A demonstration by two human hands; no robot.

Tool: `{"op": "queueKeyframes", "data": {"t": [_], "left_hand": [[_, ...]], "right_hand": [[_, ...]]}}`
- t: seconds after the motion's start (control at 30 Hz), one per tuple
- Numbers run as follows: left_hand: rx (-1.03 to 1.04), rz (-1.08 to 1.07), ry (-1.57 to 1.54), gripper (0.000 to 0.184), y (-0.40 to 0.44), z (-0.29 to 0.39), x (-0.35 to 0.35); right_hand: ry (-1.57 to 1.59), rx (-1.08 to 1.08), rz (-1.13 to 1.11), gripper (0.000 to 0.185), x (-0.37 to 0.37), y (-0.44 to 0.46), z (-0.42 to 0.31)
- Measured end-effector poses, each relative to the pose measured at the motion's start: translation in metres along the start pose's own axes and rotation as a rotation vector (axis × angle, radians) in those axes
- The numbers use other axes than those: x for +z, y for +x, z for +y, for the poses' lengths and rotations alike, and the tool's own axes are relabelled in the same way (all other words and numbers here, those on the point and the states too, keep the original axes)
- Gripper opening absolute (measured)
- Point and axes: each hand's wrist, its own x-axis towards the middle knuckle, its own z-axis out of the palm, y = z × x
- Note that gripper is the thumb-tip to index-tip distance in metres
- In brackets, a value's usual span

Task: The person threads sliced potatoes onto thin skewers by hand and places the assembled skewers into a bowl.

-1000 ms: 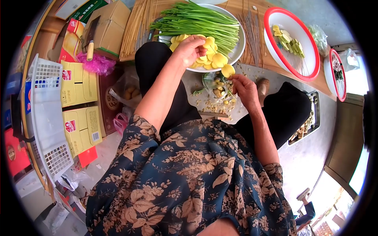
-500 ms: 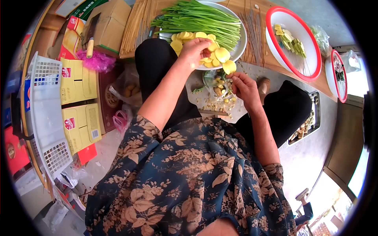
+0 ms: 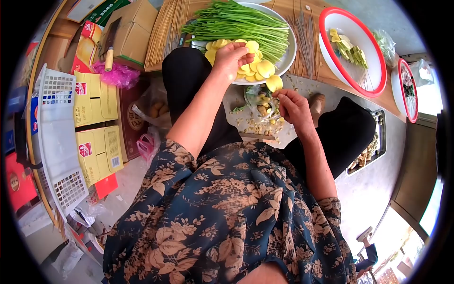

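Observation:
My left hand (image 3: 230, 60) is closed over the yellow slices (image 3: 253, 71) at the plate's near side; what its fingertips pinch is hidden. Long green stems (image 3: 241, 26) lie behind the slices on the white plate (image 3: 289, 56). To the right, past the plate's rim, my right hand (image 3: 295, 111) is closed on a thin skewer, mostly hidden, with a round yellow slice (image 3: 274, 84) just beyond the fingertips. Below that slice, on the floor, is a clear plastic bag (image 3: 261, 105) with scraps.
Loose skewers (image 3: 165, 35) lie left of the plate, darker ones (image 3: 305, 45) right of it. Farther right are two red-rimmed basins (image 3: 325, 52) (image 3: 402, 106). A knife (image 3: 109, 54) rests by a cardboard box (image 3: 137, 28). A tray (image 3: 378, 146) stands beside the right knee.
Both hands stay in nearly the same places, with small finger shifts. The slice near my right hand has moved slightly. The plate and basins sit slightly farther right in view than at first.

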Motion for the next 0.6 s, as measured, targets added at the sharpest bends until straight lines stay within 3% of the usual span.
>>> {"op": "queueKeyframes", "data": {"t": [0.6], "left_hand": [[0.016, -0.007, 0.033, 0.014, 0.0022, -0.0002, -0.0015]], "right_hand": [[0.013, -0.001, -0.015, 0.018, -0.0022, 0.0004, 0.0024]]}}
